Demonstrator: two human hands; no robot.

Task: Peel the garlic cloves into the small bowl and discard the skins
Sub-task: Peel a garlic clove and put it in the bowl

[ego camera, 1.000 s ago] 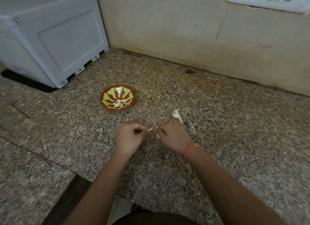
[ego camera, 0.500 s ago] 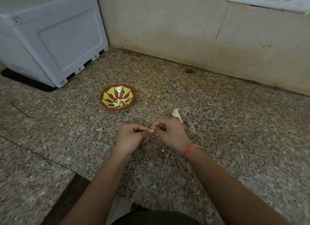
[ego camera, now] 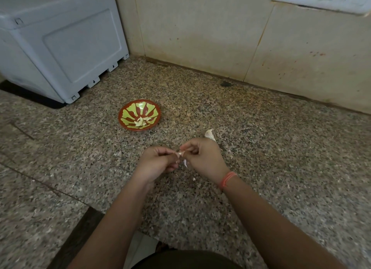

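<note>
Both my hands meet over the granite counter around a small garlic clove (ego camera: pixel 181 153). My left hand (ego camera: pixel 158 164) pinches one end of it with curled fingers. My right hand (ego camera: pixel 202 158) pinches the other end, and a strip of white skin (ego camera: pixel 184 163) hangs down between the two hands. The small red and green bowl (ego camera: pixel 128 112) sits behind and to the left, with several peeled cloves (ego camera: pixel 142 121) in it. An unpeeled piece of garlic (ego camera: pixel 209 134) lies on the counter just behind my right hand, partly hidden by it.
A grey appliance (ego camera: pixel 60 43) stands at the back left against the tiled wall (ego camera: pixel 220 27). Small skin scraps (ego camera: pixel 194 179) lie on the granite counter (ego camera: pixel 281 148) near my right wrist. The counter's front edge (ego camera: pixel 112 214) runs below my forearms.
My hands have stayed together over the same spot, working at the clove. The strip of skin hangs looser between them than before.
</note>
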